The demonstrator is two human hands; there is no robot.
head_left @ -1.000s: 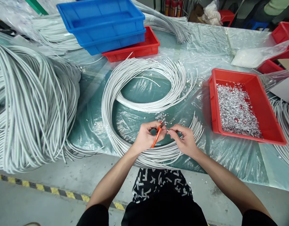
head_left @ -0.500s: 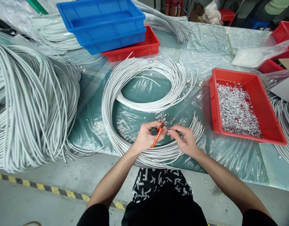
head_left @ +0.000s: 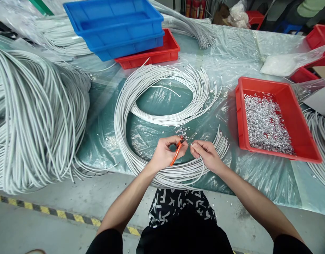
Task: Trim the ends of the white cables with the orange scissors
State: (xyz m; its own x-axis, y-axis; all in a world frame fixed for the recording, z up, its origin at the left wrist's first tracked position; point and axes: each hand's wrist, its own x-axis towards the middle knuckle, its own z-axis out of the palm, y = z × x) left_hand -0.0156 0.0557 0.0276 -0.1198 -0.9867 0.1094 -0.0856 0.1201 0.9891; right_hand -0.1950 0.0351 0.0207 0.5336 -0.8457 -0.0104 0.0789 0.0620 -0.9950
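In my left hand (head_left: 166, 151) is a small pair of orange-handled cutting pliers (head_left: 176, 153), its dark jaws pointing up and to the right. My right hand (head_left: 207, 153) pinches a white cable (head_left: 202, 163) close to its tip, a short way right of the pliers. From there the cable bends down into a coiled bundle of white cables (head_left: 125, 123) beneath both hands. The bundle's cut ends (head_left: 222, 143) fan out just right of my right hand. Small silvery scraps (head_left: 181, 131) lie on the table just beyond the pliers.
A red tray (head_left: 307, 137) at right holds many small shiny metal pieces. Stacked blue trays (head_left: 120, 35) rest on another red tray (head_left: 152, 58) at the back. A large heap of cables (head_left: 43, 120) fills the left side. Plastic sheeting (head_left: 263, 183) covers the green table.
My right hand has drawn slightly away from the pliers, and the gap between my hands is wider. More of the pinched cable now shows below my right hand.
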